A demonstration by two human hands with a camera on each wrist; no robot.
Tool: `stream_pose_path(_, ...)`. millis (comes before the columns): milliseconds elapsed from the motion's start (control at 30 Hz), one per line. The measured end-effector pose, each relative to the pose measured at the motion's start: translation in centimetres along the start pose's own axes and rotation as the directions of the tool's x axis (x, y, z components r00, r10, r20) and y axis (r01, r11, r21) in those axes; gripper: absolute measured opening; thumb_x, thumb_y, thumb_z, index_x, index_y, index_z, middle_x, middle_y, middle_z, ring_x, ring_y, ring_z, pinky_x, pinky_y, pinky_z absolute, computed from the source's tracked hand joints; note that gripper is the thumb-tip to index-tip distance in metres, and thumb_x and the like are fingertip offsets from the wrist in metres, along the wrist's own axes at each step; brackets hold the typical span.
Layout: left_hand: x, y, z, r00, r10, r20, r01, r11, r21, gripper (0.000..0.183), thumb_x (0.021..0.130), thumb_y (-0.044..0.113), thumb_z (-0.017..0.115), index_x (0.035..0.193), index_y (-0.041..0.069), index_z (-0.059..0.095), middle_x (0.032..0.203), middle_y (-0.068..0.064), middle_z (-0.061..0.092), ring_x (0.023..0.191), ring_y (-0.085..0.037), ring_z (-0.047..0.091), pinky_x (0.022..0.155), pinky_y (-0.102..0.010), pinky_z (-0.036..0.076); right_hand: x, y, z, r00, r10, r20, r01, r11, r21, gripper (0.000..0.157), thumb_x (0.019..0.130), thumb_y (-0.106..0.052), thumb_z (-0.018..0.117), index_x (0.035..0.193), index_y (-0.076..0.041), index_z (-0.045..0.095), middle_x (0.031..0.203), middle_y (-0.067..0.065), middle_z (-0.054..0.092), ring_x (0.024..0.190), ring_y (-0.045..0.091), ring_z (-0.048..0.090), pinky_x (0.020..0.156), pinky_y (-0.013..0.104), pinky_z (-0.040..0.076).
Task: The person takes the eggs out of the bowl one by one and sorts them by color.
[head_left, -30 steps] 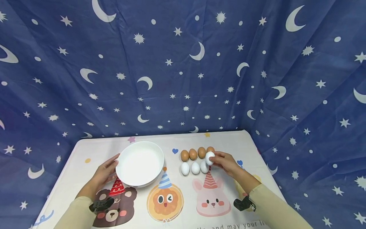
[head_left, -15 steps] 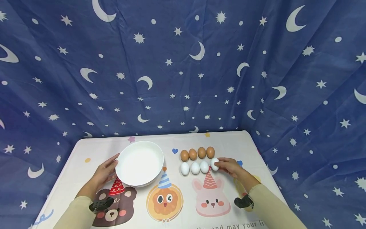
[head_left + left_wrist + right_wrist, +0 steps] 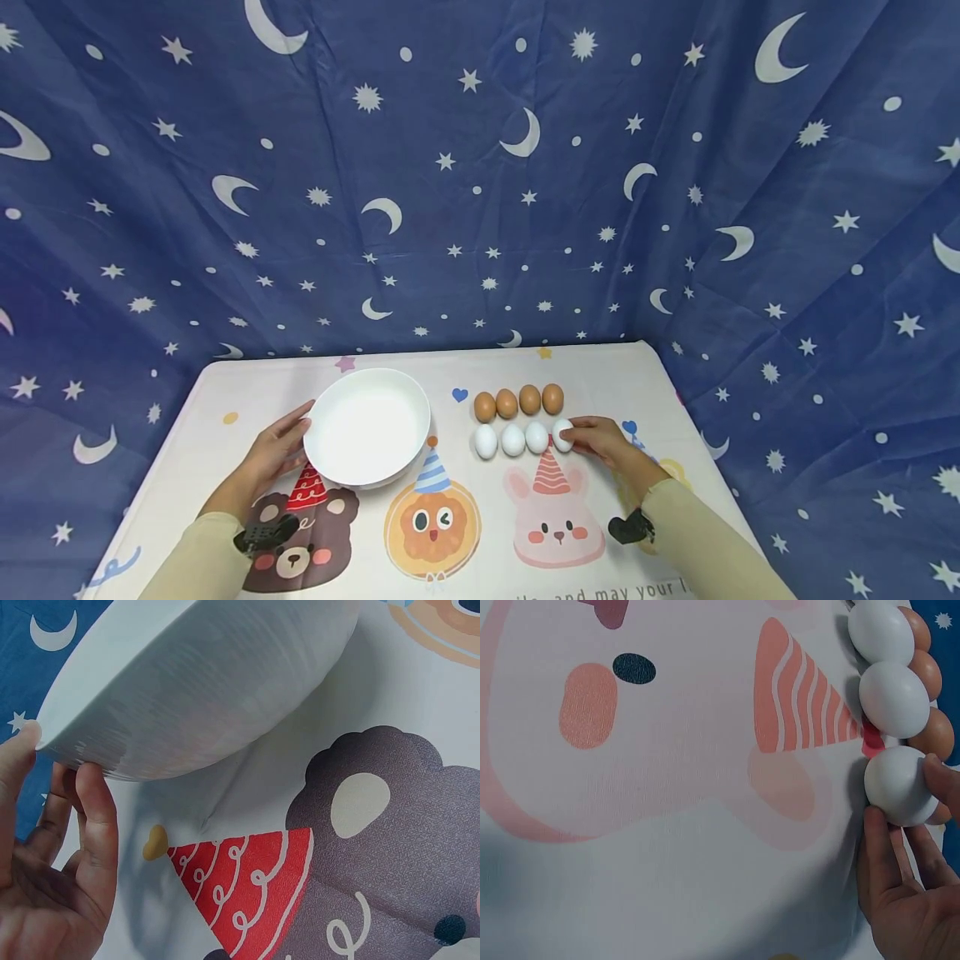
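Observation:
A round white bowl (image 3: 367, 429) is at the left of the table, and my left hand (image 3: 273, 450) pinches its rim between thumb and fingers. In the left wrist view the bowl's (image 3: 225, 697) side looks tilted, with the thumb on the rim and fingertips underneath. To the right, my right hand (image 3: 600, 439) grips a white egg (image 3: 562, 435) at the right end of a row of white eggs (image 3: 513, 440). The right wrist view has the thumb and fingers around this egg (image 3: 900, 786). Just behind lies a row of brown eggs (image 3: 529, 400).
A white cloth (image 3: 442, 367) printed with cartoon animals covers the table. Behind and at the sides hangs a blue curtain (image 3: 450, 208) with moons and stars. Cloth surface lies between the bowl and the eggs.
My right hand has brought the white egg down from in front of the rightmost brown egg to the right end of the white row. My left hand stays on the bowl.

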State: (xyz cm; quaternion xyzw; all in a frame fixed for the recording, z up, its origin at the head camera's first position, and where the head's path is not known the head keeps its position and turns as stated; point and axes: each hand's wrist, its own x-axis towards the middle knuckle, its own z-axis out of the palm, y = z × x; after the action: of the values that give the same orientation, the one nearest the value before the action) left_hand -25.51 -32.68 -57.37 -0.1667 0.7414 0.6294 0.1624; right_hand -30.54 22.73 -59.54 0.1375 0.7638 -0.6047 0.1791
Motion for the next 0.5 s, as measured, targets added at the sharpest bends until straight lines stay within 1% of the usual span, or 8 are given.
stream_pose_path(133,-0.02,0.04,0.0,1.0,0.0,0.004,0.0,1.0,0.004,0.068,0.098,0.051,0.052,0.157,0.03,0.024,0.159,-0.016,0.024,0.091,0.004,0.059,0.072,-0.017,0.057,-0.1,-0.19,0.33,1.0,-0.004,-0.022,0.004,1.0,-0.009,0.05,0.083,-0.005,0.076,0.125,0.014,0.057,0.108,0.019,0.07,0.078,0.01,0.069,0.078,0.027,0.061)
stream_pose_path(233,-0.03,0.03,0.03,1.0,0.001,0.002,-0.001,1.0,0.002,0.069,0.098,0.051,0.052,0.157,0.03,0.024,0.159,-0.016,0.025,0.091,0.005,0.059,0.073,-0.018,0.057,-0.11,-0.23,0.46,1.0,-0.006,-0.028,0.005,1.0,-0.03,0.049,0.084,-0.007,0.075,0.125,0.013,0.058,0.113,0.021,0.068,0.081,0.011,0.068,0.079,0.028,0.061)
stream_pose_path(400,-0.02,0.06,0.03,1.0,-0.001,0.001,0.001,1.0,-0.001,0.068,0.098,0.05,0.052,0.157,0.03,0.024,0.159,-0.016,0.025,0.091,0.005,0.059,0.074,-0.018,0.057,-0.14,-0.25,0.65,0.999,-0.011,-0.043,0.008,0.997,-0.077,0.048,0.085,-0.011,0.075,0.125,0.011,0.059,0.118,0.023,0.066,0.084,0.011,0.068,0.08,0.028,0.06)
stream_pose_path(500,0.01,0.07,0.03,1.0,0.003,0.004,-0.003,1.0,0.003,0.067,0.099,0.05,0.052,0.157,0.029,0.024,0.16,-0.016,0.023,0.092,0.006,0.058,0.074,-0.018,0.057,-0.17,-0.27,0.76,0.999,-0.019,-0.05,0.015,0.996,-0.085,0.048,0.085,-0.01,0.075,0.125,0.012,0.059,0.119,0.023,0.066,0.085,0.012,0.068,0.081,0.029,0.06)
